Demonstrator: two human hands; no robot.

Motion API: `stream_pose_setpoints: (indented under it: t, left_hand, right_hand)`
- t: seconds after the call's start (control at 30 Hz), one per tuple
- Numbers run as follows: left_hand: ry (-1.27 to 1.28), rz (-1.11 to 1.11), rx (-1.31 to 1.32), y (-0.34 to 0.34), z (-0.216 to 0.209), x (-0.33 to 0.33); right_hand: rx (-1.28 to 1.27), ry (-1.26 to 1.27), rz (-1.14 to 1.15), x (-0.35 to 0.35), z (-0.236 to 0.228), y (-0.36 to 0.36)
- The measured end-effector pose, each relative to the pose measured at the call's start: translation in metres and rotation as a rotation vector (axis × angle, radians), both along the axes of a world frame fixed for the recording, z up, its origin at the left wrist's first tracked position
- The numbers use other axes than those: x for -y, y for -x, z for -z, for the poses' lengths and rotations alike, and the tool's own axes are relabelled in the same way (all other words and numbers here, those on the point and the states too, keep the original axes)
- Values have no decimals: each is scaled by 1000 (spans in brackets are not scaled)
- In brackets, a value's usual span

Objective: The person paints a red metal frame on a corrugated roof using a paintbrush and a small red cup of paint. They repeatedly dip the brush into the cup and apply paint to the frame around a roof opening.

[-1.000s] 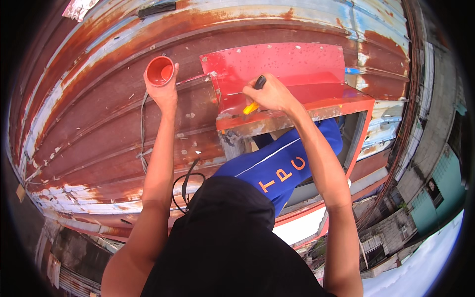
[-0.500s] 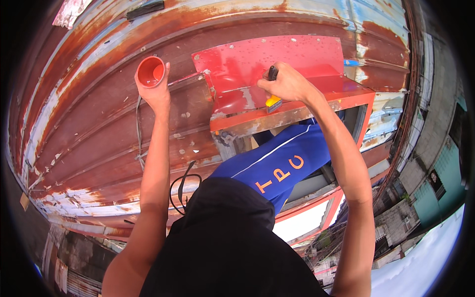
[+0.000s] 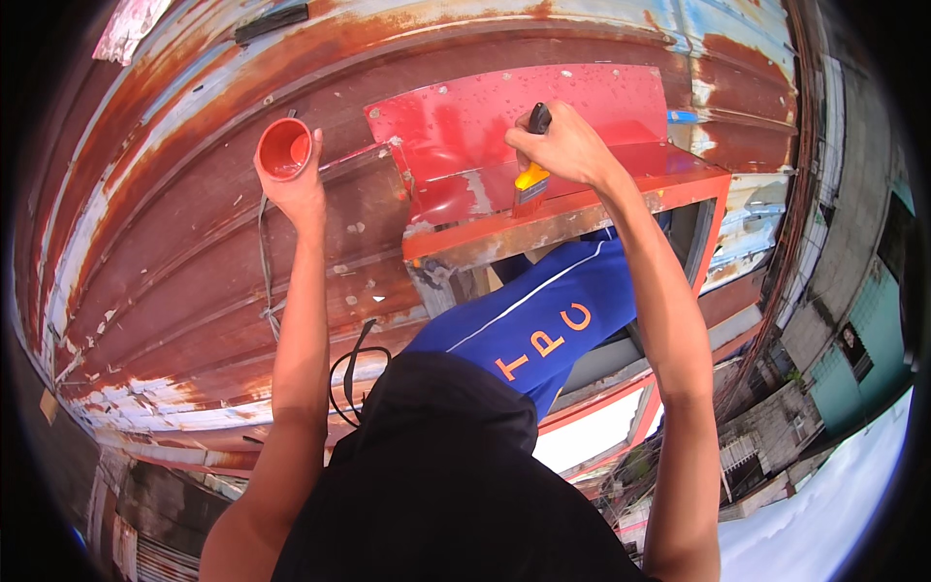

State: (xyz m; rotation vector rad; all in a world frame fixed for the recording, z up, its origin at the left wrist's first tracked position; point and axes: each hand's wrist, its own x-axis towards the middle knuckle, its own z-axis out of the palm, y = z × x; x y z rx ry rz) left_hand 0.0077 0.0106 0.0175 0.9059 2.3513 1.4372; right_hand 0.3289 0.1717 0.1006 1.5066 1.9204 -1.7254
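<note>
My left hand (image 3: pixel 297 194) is closed round a small red cup (image 3: pixel 265 153) with red paint (image 3: pixel 290 155) inside, held up over the rusty roof. In my right hand (image 3: pixel 570 145) is a paintbrush (image 3: pixel 532 178) with a black handle and a yellow band. Its bristles, reddened with paint, point down and rest against the red metal ledge (image 3: pixel 592 201) near its front edge. Behind the ledge stands a red sheet metal panel (image 3: pixel 543 107) with darker wet-looking patches and droplets. A bare greyish patch (image 3: pixel 478 192) shows on the ledge left of the brush.
Rusty corrugated roofing (image 3: pixel 194 223) spreads out to the left and behind. My blue-clad leg (image 3: pixel 572 301) is against the opening under the ledge. A black cable loop (image 3: pixel 351 378) lies by my left side. Wires (image 3: pixel 776 233) and buildings (image 3: pixel 853 378) are at the right.
The brush has shifted slightly left, turned more upright, and its bristles now press on the ledge. My left hand with the cup has moved a little left and down.
</note>
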Motion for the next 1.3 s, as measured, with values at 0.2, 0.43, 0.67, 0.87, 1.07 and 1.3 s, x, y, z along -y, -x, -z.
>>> stream_pose_setpoints:
  t: [0.2,0.43,0.67,0.87,1.07,1.3]
  left_hand:
    - [28,30,-3,-8,0,-7]
    - [2,34,21,-11,-1,-9]
    - [55,27,-4,-14,-7,-9]
    - [33,45,-11,-13,5,-3]
    - [46,35,24,-14,1,-13]
    - [25,51,8,-14,-1,-18]
  right_hand:
    - [14,-41,-76,28,7,-2]
    - [-99,-63,136,17,3,-1]
    - [-32,-4,89,1,11,-20]
    - [-349,264,273,3,29,-23]
    - [-190,194,617,41,53,3]
    - [199,-126,317,41,64,3]
